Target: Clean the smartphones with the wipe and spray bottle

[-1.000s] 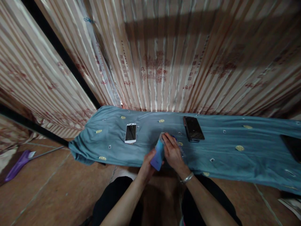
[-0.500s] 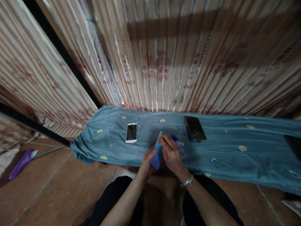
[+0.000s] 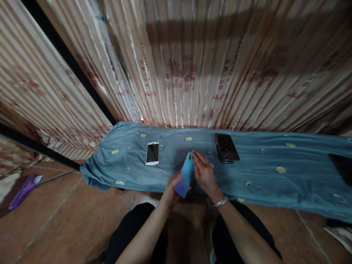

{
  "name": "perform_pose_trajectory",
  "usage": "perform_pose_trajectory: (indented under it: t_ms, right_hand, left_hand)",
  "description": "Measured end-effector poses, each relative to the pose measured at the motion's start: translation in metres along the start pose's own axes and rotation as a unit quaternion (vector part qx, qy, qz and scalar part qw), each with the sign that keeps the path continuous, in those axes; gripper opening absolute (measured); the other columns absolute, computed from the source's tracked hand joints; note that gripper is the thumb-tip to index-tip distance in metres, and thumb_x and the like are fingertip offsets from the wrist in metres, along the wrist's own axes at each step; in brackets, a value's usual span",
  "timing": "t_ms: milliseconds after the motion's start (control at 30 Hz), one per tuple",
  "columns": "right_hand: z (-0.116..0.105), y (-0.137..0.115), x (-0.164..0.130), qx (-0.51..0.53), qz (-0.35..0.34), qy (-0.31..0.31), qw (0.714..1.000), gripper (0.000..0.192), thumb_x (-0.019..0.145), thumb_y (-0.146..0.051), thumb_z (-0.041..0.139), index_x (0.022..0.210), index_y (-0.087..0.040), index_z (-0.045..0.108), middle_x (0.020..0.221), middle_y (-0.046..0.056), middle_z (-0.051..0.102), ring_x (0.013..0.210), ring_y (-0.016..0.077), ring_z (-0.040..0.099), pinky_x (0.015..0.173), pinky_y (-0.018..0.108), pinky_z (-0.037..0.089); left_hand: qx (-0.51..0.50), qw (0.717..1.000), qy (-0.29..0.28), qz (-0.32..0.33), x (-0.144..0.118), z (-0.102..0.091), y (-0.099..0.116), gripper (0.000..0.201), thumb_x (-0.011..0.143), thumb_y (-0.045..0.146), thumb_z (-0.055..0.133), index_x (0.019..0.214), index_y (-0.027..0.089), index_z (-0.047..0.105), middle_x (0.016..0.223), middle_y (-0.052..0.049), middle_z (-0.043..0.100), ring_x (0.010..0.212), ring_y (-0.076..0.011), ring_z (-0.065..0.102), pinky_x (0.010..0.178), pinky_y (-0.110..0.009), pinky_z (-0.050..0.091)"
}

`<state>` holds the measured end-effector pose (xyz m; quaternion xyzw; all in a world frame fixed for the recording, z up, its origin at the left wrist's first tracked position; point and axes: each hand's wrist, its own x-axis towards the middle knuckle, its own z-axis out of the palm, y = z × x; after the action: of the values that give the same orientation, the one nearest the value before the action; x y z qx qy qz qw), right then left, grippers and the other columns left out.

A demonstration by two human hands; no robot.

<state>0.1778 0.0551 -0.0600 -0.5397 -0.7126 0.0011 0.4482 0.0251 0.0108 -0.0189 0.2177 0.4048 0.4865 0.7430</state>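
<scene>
My left hand (image 3: pixel 172 186) is closed around the lower left edge of a phone (image 3: pixel 184 179) with a glossy back that fades from light blue to purple. The phone is tilted, its back turned up toward me. At its top right corner, the bent fingers of my right hand (image 3: pixel 205 172) are pressed together around a small greyish bit that I cannot identify. A silver bracelet (image 3: pixel 220 202) circles my right wrist. Left of the hands, a white phone (image 3: pixel 152 153) with a dark screen lies face up on the blue cloth (image 3: pixel 132 154).
To the right lies a stack of dark phones or tablets (image 3: pixel 227 147). Another dark flat device (image 3: pixel 341 167) is at the cloth's far right. A pleated curtain (image 3: pixel 181 73) hangs behind. On the floor at left is a purple broom or dustpan head (image 3: pixel 23 191).
My right fingers have shifted from the phone's upper back to its top right corner, uncovering more of the blue back. A clear item with a blue cap beside my right hand is now mostly hidden.
</scene>
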Motion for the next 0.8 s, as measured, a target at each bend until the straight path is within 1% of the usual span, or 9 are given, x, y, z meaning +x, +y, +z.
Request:
perform_pose_trajectory:
  t_ms: [100, 200, 333, 433, 533, 667, 733, 800]
  right_hand:
    - [0.002, 0.000, -0.001, -0.006, -0.002, -0.005, 1.000, 0.048, 0.092, -0.012, 0.037, 0.135, -0.016, 0.055, 0.134, 0.014, 0.060, 0.125, 0.0249, 0.055, 0.107, 0.047, 0.046]
    - [0.002, -0.003, -0.002, -0.011, -0.002, -0.014, 1.000, 0.047, 0.092, -0.013, 0.037, 0.135, -0.016, 0.056, 0.135, 0.015, 0.059, 0.125, 0.0266, 0.054, 0.107, 0.050, 0.046]
    - [0.001, -0.014, -0.003, -0.018, -0.022, -0.025, 0.999, 0.044, 0.093, -0.013, 0.037, 0.133, -0.015, 0.057, 0.133, 0.015, 0.060, 0.123, 0.0266, 0.054, 0.107, 0.049, 0.046]
    - [-0.001, -0.022, -0.004, -0.018, -0.033, -0.038, 0.999, 0.043, 0.094, -0.013, 0.036, 0.131, -0.013, 0.058, 0.133, 0.016, 0.059, 0.123, 0.0266, 0.053, 0.105, 0.047, 0.047]
    - [-0.003, -0.032, -0.005, -0.014, -0.042, -0.052, 0.998, 0.044, 0.094, -0.012, 0.036, 0.133, -0.013, 0.058, 0.132, 0.016, 0.059, 0.123, 0.0261, 0.054, 0.104, 0.046, 0.049]
    - [-0.006, -0.053, -0.012, 0.004, -0.076, -0.065, 0.995, 0.044, 0.094, -0.010, 0.037, 0.134, -0.012, 0.056, 0.133, 0.018, 0.059, 0.123, 0.0264, 0.053, 0.103, 0.045, 0.050]
    - [-0.008, -0.064, -0.016, 0.014, -0.095, -0.068, 0.993, 0.046, 0.094, -0.009, 0.038, 0.136, -0.014, 0.055, 0.133, 0.017, 0.059, 0.122, 0.0263, 0.054, 0.103, 0.045, 0.050]
    - [-0.011, -0.071, -0.018, 0.022, -0.110, -0.069, 0.991, 0.048, 0.094, -0.009, 0.038, 0.138, -0.015, 0.053, 0.133, 0.016, 0.059, 0.122, 0.0260, 0.054, 0.104, 0.045, 0.050]
  left_hand:
    - [-0.012, 1.000, 0.005, 0.005, 0.002, -0.002, 0.001, 0.041, 0.061, 0.042, 0.082, 0.086, 0.011, 0.070, 0.071, -0.005, 0.065, 0.072, -0.0201, 0.063, 0.073, -0.037, 0.056]
    - [-0.026, 1.000, 0.010, 0.001, 0.004, -0.003, 0.001, 0.031, 0.065, 0.036, 0.078, 0.081, 0.011, 0.067, 0.071, -0.007, 0.066, 0.077, -0.0225, 0.065, 0.075, -0.038, 0.056]
    - [-0.047, 0.999, 0.026, -0.006, 0.007, -0.003, 0.003, 0.026, 0.070, 0.032, 0.074, 0.085, 0.012, 0.067, 0.074, -0.006, 0.068, 0.074, -0.0198, 0.065, 0.076, -0.037, 0.056]
    - [-0.056, 0.998, 0.029, -0.005, 0.009, -0.002, 0.004, 0.026, 0.072, 0.032, 0.072, 0.089, 0.012, 0.068, 0.078, -0.006, 0.070, 0.077, -0.0213, 0.067, 0.079, -0.038, 0.056]
    - [-0.074, 0.997, 0.013, -0.005, 0.010, 0.000, 0.007, 0.030, 0.076, 0.037, 0.069, 0.091, 0.011, 0.068, 0.086, -0.010, 0.073, 0.095, -0.0262, 0.068, 0.088, -0.039, 0.054]
    - [-0.097, 0.995, -0.013, -0.009, 0.009, 0.002, 0.013, 0.043, 0.083, 0.049, 0.060, 0.096, 0.010, 0.071, 0.098, -0.013, 0.074, 0.113, -0.0281, 0.063, 0.099, -0.037, 0.048]
    - [-0.103, 0.995, -0.004, -0.007, 0.009, 0.002, 0.016, 0.047, 0.085, 0.054, 0.056, 0.095, 0.010, 0.072, 0.099, -0.013, 0.074, 0.116, -0.0281, 0.061, 0.101, -0.036, 0.046]
    - [-0.108, 0.994, 0.013, -0.002, 0.009, 0.003, 0.019, 0.048, 0.086, 0.055, 0.054, 0.090, 0.010, 0.072, 0.096, -0.013, 0.075, 0.117, -0.0279, 0.061, 0.102, -0.035, 0.046]
